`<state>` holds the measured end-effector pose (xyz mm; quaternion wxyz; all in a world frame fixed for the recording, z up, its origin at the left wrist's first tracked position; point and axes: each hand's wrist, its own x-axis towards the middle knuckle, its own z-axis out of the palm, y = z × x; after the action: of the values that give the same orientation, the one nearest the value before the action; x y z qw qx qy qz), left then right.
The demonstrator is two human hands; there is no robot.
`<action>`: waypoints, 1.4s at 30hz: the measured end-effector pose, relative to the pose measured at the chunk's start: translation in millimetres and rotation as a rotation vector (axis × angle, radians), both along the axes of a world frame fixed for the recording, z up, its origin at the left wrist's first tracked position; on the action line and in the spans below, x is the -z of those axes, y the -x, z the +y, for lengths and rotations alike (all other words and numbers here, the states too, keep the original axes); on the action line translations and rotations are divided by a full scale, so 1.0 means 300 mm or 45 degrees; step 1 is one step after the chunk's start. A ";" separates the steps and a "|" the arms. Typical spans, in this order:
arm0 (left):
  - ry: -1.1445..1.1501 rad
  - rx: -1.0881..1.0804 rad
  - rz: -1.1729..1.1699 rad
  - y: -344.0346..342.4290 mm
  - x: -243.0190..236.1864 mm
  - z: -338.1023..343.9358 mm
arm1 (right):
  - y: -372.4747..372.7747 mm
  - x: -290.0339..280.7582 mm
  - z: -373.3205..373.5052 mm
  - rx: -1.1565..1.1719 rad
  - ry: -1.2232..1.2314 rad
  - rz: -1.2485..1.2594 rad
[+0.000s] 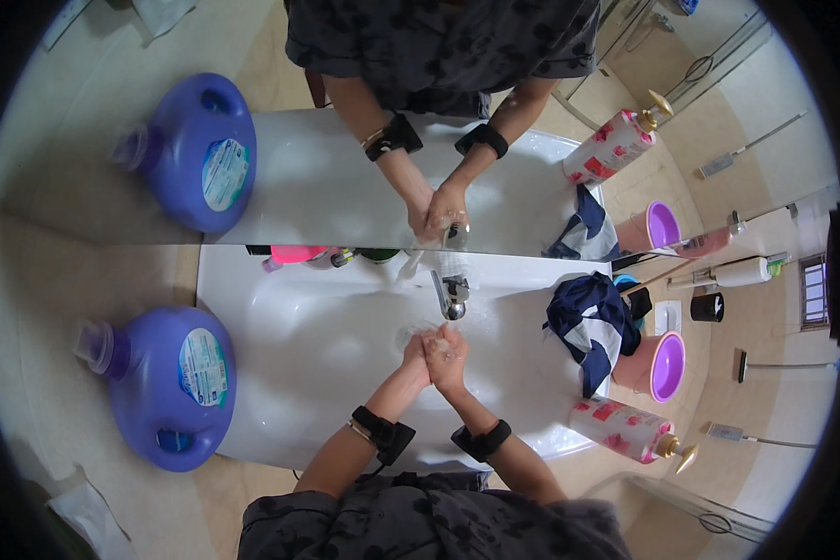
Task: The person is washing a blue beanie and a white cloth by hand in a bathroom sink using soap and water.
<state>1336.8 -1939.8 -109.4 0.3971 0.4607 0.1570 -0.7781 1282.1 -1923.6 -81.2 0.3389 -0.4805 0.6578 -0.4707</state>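
My left hand [414, 358] and my right hand [446, 357] are pressed together in the white washbasin [308, 383], just under the chrome faucet [452, 294]. Water splashes over them, with whitish foam or wet shine on the skin. Both hands have curled fingers, wrapped against each other; whether anything is between them is hidden. Black bands sit on both forearms. To the right, a dark navy and white cloth [588, 317] lies heaped on the basin's edge.
A large purple detergent bottle [140, 392] stands left, a pink-and-white pump bottle [616, 429] right. Beyond are a pink bucket [639, 364] and a black bin [707, 307]. A mirror [327, 187] along the back reflects the forearms; small bottles sit below it.
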 end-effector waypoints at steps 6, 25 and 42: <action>0.050 0.347 -0.201 -0.026 -0.094 -0.036 | 0.095 -0.039 -0.033 -0.005 -0.320 -0.442; 1.054 1.367 -0.650 -0.069 -0.213 -0.058 | 0.082 -0.060 -0.076 -0.027 -0.409 -0.861; 1.568 0.833 -1.825 -0.178 -0.048 -0.090 | 0.183 -0.225 -0.101 -0.305 -0.430 -1.459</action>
<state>1390.1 -1966.9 -94.9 0.3339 0.5557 -0.6845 -0.3333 1227.2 -1954.0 -13.6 0.7612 -0.1611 0.3776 -0.5020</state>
